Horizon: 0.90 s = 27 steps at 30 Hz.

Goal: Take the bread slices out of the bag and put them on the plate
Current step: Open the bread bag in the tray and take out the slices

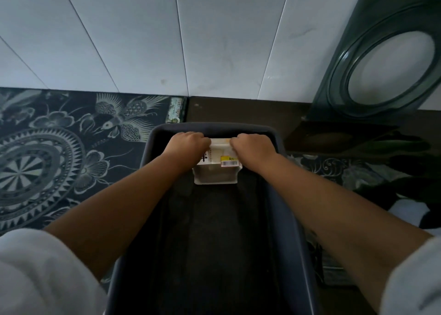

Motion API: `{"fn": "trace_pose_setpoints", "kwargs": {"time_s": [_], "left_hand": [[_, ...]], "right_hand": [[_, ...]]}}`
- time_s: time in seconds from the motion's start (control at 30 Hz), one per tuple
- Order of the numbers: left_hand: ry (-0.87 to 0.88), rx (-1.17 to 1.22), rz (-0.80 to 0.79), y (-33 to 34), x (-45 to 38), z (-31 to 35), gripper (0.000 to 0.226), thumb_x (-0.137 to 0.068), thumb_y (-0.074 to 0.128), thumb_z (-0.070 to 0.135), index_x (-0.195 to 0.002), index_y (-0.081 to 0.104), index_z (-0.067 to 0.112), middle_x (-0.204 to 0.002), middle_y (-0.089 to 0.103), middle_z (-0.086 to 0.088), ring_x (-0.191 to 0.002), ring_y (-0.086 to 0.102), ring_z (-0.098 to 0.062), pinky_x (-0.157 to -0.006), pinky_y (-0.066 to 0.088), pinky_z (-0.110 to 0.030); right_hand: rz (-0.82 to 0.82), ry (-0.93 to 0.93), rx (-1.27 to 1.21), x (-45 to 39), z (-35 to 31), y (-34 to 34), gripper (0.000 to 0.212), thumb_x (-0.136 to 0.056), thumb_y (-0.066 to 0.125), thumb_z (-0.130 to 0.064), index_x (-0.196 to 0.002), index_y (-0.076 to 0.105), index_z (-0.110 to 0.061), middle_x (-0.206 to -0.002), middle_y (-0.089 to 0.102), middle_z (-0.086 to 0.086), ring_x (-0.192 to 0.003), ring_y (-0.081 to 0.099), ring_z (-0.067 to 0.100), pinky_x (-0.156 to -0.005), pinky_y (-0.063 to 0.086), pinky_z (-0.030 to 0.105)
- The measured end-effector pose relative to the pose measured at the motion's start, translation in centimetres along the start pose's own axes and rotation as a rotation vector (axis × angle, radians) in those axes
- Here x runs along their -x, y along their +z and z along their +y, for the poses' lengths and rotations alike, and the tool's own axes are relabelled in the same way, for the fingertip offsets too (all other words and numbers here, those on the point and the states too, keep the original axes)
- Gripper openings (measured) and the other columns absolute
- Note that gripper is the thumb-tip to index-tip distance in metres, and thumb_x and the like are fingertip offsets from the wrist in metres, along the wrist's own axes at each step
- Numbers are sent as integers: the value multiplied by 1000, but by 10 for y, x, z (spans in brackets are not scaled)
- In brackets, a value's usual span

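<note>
A pale bread bag (216, 171) with a yellow barcode label lies at the far end of a long dark tray (281, 195). My left hand (188, 145) grips the bag's top edge on its left side. My right hand (253, 147) grips the same edge on its right side. The two fists sit a small gap apart, with a strip of the bag's top showing between them. The bread inside is hidden by the wrapper. I cannot tell whether the dark tray serves as the plate.
A patterned dark cloth (59, 152) covers the surface to the left of the tray. A dark green glass panel (346, 75) with an oval hole leans on the white tiled wall (167, 40) at the right. Dark leafy shapes (393, 169) lie right of the tray.
</note>
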State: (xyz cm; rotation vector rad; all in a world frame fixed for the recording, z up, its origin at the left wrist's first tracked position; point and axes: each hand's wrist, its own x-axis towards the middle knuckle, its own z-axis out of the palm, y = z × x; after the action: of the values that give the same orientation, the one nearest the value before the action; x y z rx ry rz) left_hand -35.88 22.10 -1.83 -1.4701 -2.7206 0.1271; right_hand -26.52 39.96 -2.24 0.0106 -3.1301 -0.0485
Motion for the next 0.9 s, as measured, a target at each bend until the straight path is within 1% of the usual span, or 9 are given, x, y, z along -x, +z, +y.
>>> {"fn": "trace_pose_setpoints", "kwargs": {"time_s": [0.07, 0.17, 0.27, 0.4, 0.5, 0.57, 0.67, 0.8, 0.9], "left_hand": [[5, 0, 20, -4, 6, 1, 9, -86, 66, 19, -95, 64, 19, -88, 67, -3, -84, 65, -26, -65, 44, -36], [45, -12, 65, -11, 23, 3, 15, -83, 67, 14, -98, 64, 18, -89, 69, -4, -86, 65, -27, -71, 48, -39], [63, -2, 84, -20, 47, 12, 21, -82, 68, 13, -101, 63, 18, -92, 69, -3, -88, 64, -25, -71, 46, -36], [61, 7, 67, -29, 90, 32, 28, -82, 68, 17, -109, 59, 23, -97, 67, 1, -91, 62, -20, -73, 43, -32], [52, 44, 20, -35, 129, 52, 35, -83, 69, 20, -115, 56, 25, -104, 65, 3, -98, 60, -18, -81, 45, -33], [49, 70, 6, -36, 156, 66, 34, -83, 68, 22, -114, 55, 26, -106, 65, 2, -99, 60, -18, -83, 45, -33], [47, 97, 3, -38, 196, 83, 29, -87, 62, 22, -115, 55, 25, -110, 64, 1, -103, 59, -20, -82, 43, -33], [50, 157, 23, -35, 244, 100, 30, -86, 64, 19, -114, 55, 25, -109, 63, 1, -101, 59, -19, -78, 41, -31], [63, 193, 23, -27, 268, 109, 31, -84, 66, 16, -111, 55, 25, -107, 62, 1, -98, 59, -18, -77, 43, -30]], "right_hand": [[34, -10, -13, 5, -1, -3, 6, -89, 64, -19, -94, 63, -15, -89, 65, 8, -74, 64, 28, -52, 40, 35], [83, -45, 10, 20, -5, -11, 8, -88, 66, -23, -90, 64, -16, -85, 66, 7, -70, 64, 25, -50, 38, 32], [102, -66, 8, 43, -16, -21, 10, -85, 69, -26, -84, 63, -19, -81, 66, 4, -66, 63, 21, -48, 38, 30], [110, -67, 14, 83, -37, -28, 12, -81, 71, -26, -77, 60, -23, -75, 63, 0, -62, 62, 20, -45, 32, 29], [98, -74, 14, 119, -58, -29, 13, -80, 71, -27, -76, 59, -25, -73, 62, -2, -61, 61, 19, -45, 33, 28], [83, -78, 15, 144, -72, -28, 13, -81, 70, -29, -76, 59, -26, -74, 62, -2, -61, 60, 17, -46, 36, 28], [64, -103, 15, 179, -93, -29, 9, -84, 68, -30, -80, 61, -25, -77, 62, -1, -64, 60, 19, -46, 38, 30], [38, -135, -14, 221, -119, -30, 9, -85, 66, -32, -81, 61, -25, -78, 63, -1, -63, 60, 18, -46, 28, 28], [13, -112, -34, 246, -133, -23, 9, -88, 62, -30, -82, 60, -24, -80, 64, -1, -62, 58, 16, -45, 25, 26]]}}
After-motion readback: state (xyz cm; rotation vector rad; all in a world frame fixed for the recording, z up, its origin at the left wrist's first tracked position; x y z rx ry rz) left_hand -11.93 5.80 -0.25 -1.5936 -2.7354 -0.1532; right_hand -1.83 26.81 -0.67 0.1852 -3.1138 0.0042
